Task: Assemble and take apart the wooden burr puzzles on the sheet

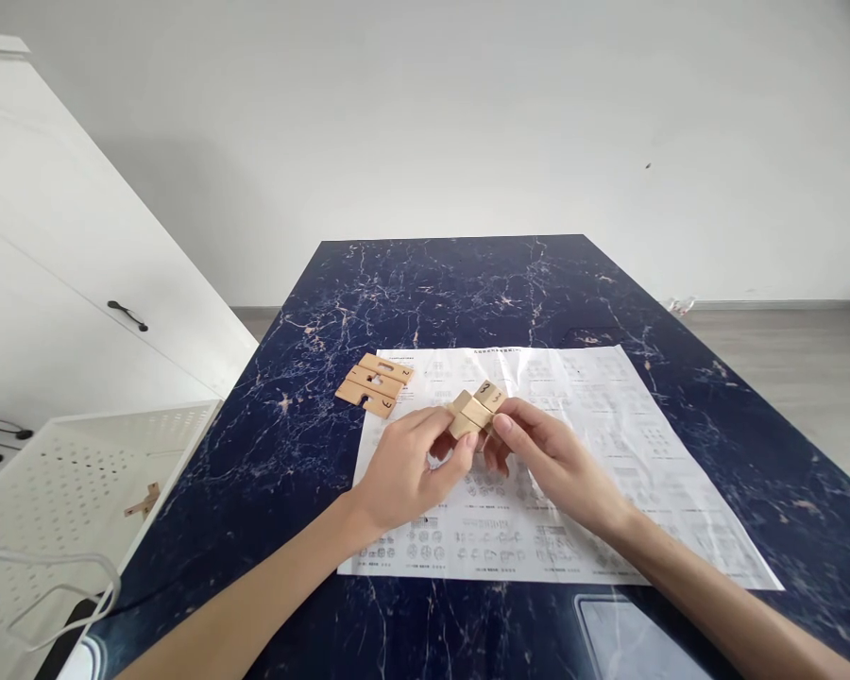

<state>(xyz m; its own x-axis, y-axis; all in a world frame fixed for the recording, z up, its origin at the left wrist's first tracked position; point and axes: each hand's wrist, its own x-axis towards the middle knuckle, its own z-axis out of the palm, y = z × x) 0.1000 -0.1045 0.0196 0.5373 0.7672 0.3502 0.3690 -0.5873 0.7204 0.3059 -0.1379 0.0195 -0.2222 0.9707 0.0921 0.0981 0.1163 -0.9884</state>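
Observation:
Above the printed sheet, my left hand (pixel 417 463) and my right hand (pixel 549 449) hold a small wooden block puzzle (pixel 476 411) between them. It is made of pale interlocking wooden pieces, and a dark 3 is marked on its upper right part. My left thumb and fingers pinch its lower left side, while my right thumb and fingers grip its right side. Some fingertips are hidden behind it. To the left of the hands, flat notched wooden pieces (pixel 375 382) with numbers such as 2 and 3 lie side by side, partly over the sheet's corner.
A large creased paper sheet (pixel 595 397) with printed diagrams lies on the dark blue marbled table (pixel 439 293). A pale-framed flat object (pixel 630 637) is at the near edge. On the left are a white perforated basket (pixel 63 482), a white cable (pixel 110 567) and a white cabinet (pixel 77 236).

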